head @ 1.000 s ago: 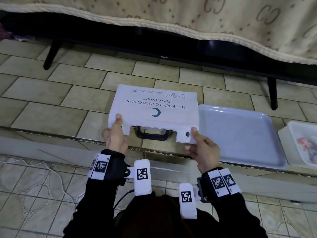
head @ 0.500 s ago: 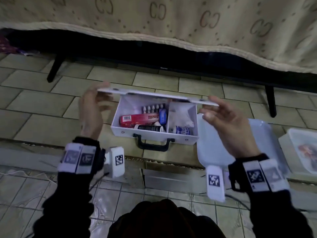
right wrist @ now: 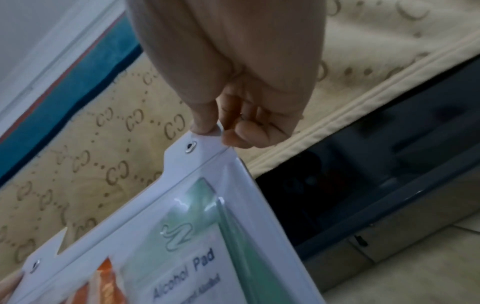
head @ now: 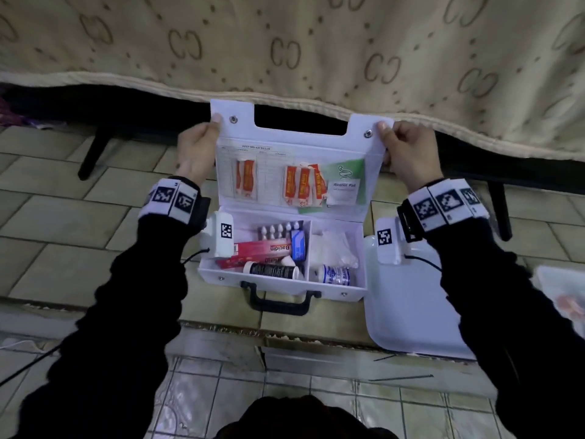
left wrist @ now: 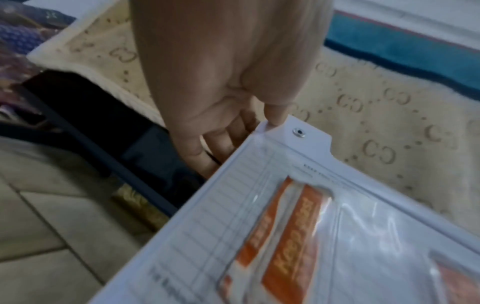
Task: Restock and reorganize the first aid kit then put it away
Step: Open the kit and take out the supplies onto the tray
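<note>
At the centre of the head view, the white plastic first aid kit box (head: 281, 280) sits open on the beige tiled floor (head: 63, 217), black carry handle (head: 278, 301) toward the person. Its white hinged lid (head: 297, 144) stands raised. The left hand (head: 196, 150) pinches the lid's upper left corner, thumb on the inner face; the right hand (head: 408, 150) pinches the upper right corner the same way. A clear sleeve on the lid holds orange plaster packets (head: 304, 185) and a green-and-white alcohol pad sachet (head: 345, 185). In the box's left compartment lie a red Bacidin carton (head: 262, 248), a blister strip and a dark tube; the right compartment holds a small blue-and-white bottle (head: 335, 275). A white plastic tray (head: 408, 312) lies just right of the box. A beige patterned cloth (head: 285, 42) hangs across the top.
</note>
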`<state>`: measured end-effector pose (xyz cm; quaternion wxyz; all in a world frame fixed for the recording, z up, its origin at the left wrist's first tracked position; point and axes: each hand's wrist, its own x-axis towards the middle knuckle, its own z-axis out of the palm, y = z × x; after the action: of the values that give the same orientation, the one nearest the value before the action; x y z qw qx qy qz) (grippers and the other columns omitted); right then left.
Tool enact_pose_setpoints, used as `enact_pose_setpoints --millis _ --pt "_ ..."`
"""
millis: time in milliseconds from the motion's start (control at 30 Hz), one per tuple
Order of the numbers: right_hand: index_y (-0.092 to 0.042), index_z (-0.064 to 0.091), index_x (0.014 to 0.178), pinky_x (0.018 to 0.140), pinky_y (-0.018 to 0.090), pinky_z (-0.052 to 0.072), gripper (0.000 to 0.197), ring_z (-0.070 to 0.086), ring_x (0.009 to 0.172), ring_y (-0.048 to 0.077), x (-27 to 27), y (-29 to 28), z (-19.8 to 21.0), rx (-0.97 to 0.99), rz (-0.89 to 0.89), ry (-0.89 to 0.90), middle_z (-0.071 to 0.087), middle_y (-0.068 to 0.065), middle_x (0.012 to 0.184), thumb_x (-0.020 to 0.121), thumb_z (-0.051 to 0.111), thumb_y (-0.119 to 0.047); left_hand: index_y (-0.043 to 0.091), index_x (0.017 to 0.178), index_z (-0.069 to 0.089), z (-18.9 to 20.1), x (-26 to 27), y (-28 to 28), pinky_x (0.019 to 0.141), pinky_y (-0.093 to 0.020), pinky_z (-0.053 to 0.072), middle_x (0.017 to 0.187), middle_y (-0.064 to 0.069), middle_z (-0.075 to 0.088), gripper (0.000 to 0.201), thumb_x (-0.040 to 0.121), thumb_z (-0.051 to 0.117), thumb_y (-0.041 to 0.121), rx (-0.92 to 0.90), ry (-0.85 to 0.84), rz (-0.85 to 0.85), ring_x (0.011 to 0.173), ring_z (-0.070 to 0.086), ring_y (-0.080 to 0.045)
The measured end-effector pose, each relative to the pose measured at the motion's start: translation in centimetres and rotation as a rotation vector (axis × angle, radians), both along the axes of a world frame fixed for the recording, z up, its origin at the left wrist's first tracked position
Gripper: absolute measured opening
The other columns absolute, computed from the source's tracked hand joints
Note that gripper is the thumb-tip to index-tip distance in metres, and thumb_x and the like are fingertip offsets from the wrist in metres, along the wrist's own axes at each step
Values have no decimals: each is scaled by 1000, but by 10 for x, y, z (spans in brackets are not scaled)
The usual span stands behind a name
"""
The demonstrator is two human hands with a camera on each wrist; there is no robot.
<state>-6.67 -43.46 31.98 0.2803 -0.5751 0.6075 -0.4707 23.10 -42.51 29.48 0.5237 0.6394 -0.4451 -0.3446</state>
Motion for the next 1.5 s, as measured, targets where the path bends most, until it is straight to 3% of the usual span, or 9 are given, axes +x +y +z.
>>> enact_pose_setpoints --millis 200,333,533,633,733,967,1067,1167,1500 --pt "5 59 77 63 28 38 45 45 62 17 5 -29 -11 46 -94 94 52 10 68 86 59 -39 18 68 50 -12 -8 -22 63 -28 41 67 0 54 37 88 54 49 112 234 84 59 48 -15" --pt "-10 53 123 90 25 35 36 50 111 23 28 -23 -10 -151 -196 365 53 11 119 90 56 -23 20 70 43 -16 -14 -27 59 -26 34 68 3 42 36 87 55 49 115 288 142 61 38 -12" --pt "-11 58 122 93 44 41 42 49 119 37 100 12 -17 -469 350 895 52 16 130 85 48 -30 8 88 64 -18 -9 -26 77 -35 51 91 -8 66 45 73 65 51 120 455 97 80 60 -22" --pt "-16 22 147 114 47 12 66 11 144 30 117 20 -25 -182 498 1141 12 8 156 92 43 -45 7 93 69 -19 -8 -25 92 -44 49 102 -15 70 44 73 67 45 102 529 95 94 66 -30" --pt "-15 4 149 116 47 -3 72 -8 145 26 121 25 -28 -110 508 1152 -4 3 158 95 39 -45 3 104 67 -16 -14 -19 94 -39 50 106 -15 69 44 83 62 42 76 528 112 99 65 -28" --pt "-9 14 148 117 45 -3 61 -11 145 30 132 32 -29 -85 486 1048 -1 6 158 95 43 -17 13 77 49 -21 -22 -14 65 -27 39 79 -6 50 30 87 59 39 -36 528 171 70 47 -16" --pt "-3 39 135 116 47 14 47 13 143 36 140 38 -34 -183 390 971 24 18 151 89 45 -3 11 78 49 -23 -22 -11 69 -29 40 80 -6 50 33 86 59 41 -67 514 180 73 45 -16" --pt "-3 60 109 89 44 44 31 52 110 34 149 44 -35 -317 186 965 57 15 116 79 52 -4 17 63 57 -22 -23 -8 80 -30 44 76 2 55 33 88 59 39 -94 498 204 77 49 -12" --pt "-15 57 110 88 42 27 21 37 116 26 165 30 -4 24 254 884 51 6 117 93 46 -14 19 61 61 -20 -23 0 73 -27 47 63 10 64 34 91 56 34 -121 518 147 66 55 -8"
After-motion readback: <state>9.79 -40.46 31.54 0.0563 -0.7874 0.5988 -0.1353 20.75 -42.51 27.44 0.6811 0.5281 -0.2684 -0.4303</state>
